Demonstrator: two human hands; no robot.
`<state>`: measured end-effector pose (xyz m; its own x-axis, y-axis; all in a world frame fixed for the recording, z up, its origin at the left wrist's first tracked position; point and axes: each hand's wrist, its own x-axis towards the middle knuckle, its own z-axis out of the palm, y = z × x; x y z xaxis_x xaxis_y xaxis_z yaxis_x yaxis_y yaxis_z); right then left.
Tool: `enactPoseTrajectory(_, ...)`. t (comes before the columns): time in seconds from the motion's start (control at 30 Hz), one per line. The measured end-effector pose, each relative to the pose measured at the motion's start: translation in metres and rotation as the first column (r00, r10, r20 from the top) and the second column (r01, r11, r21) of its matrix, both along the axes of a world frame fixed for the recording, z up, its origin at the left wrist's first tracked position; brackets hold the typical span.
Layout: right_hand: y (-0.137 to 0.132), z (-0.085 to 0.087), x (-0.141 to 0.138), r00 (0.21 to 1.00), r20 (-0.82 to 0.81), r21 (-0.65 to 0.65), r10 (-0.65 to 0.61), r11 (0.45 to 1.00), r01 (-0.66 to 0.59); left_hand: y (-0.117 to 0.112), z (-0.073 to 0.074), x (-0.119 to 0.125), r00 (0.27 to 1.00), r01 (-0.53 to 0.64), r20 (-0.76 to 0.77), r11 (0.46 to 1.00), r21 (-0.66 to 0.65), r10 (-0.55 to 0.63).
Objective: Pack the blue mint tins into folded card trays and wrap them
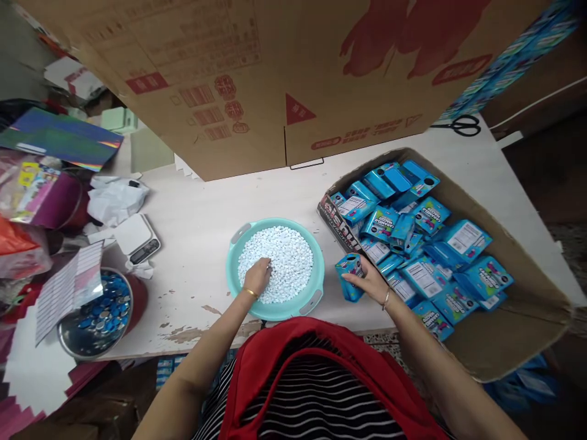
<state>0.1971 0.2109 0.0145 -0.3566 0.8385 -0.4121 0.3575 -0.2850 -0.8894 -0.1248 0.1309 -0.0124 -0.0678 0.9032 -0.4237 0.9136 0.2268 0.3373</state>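
Observation:
My left hand (257, 276) is down in a turquoise basin (232, 275) full of small white pellets (288, 260), its fingers drawn together at the surface. Something small and shiny seems to show at the fingertips, too small to name. To the right of the basin, my right hand (372, 281) grips a blue printed packet (350, 272), held upright just off the carton's left side. Beside that hand stands an open cardboard carton (532, 305) heaped with similar blue packets (426, 275).
A large printed cardboard box (257, 122) stands across the back. Black-handled scissors (465, 125) lie at the back right. On the left are a small digital scale (137, 238), a crumpled white bag (117, 198) and a metal pot (87, 342) of round blue and silver pieces.

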Motion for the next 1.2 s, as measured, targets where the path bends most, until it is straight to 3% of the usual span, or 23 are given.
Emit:
enactPoseTrajectory(0.17,-0.016,0.027,-0.034,0.988,-0.153,-0.153,0.013,0.988,-0.037,0.013,-0.016,0.014,0.993,-0.036,0.115,0.997,0.064,0.028)
enactPoseTrajectory(0.23,-0.021,0.038,-0.044,0.982,-0.189,-0.104,-0.004,0.994,-0.016,0.014,-0.014,0.013,0.986,-0.055,0.16,0.994,0.09,0.04)
enactPoseTrajectory(0.3,-0.023,0.045,-0.051,0.984,-0.175,0.04,0.018,0.999,-0.011,0.011,-0.004,0.006,0.977,-0.059,0.21,0.991,0.118,0.033)
enactPoseTrajectory(0.4,-0.022,0.048,-0.056,0.992,-0.114,0.254,0.061,0.967,-0.03,0.003,0.023,-0.011,0.959,-0.043,0.284,0.983,0.177,-0.009)
enactPoseTrajectory(0.5,-0.019,0.045,-0.063,0.996,-0.046,0.391,0.078,0.919,-0.054,-0.005,0.062,-0.028,0.927,-0.007,0.363,0.963,0.268,-0.095)
enactPoseTrajectory(0.6,-0.016,0.04,-0.075,0.991,0.038,0.517,0.125,0.847,-0.127,-0.008,0.103,-0.037,0.919,0.045,0.363,0.956,0.289,-0.152)
enactPoseTrajectory(0.7,-0.015,0.037,-0.09,0.977,0.087,0.617,0.193,0.759,-0.205,-0.008,0.134,-0.039,0.926,0.127,0.311,0.954,0.272,-0.212)
enactPoseTrajectory(0.9,-0.023,0.033,-0.113,0.955,0.107,0.694,0.278,0.666,-0.272,0.0,0.17,-0.025,0.922,0.376,0.036,0.915,0.145,-0.384)
enactPoseTrajectory(1.07,-0.03,0.029,-0.119,0.947,0.124,0.721,0.296,0.629,-0.291,0.01,0.202,0.005,0.871,0.426,-0.247,0.903,-0.052,-0.425)
enactPoseTrajectory(1.2,-0.032,0.027,-0.121,0.947,0.125,0.731,0.296,0.618,-0.29,0.014,0.218,0.028,0.831,0.461,-0.319,0.885,-0.062,-0.456)
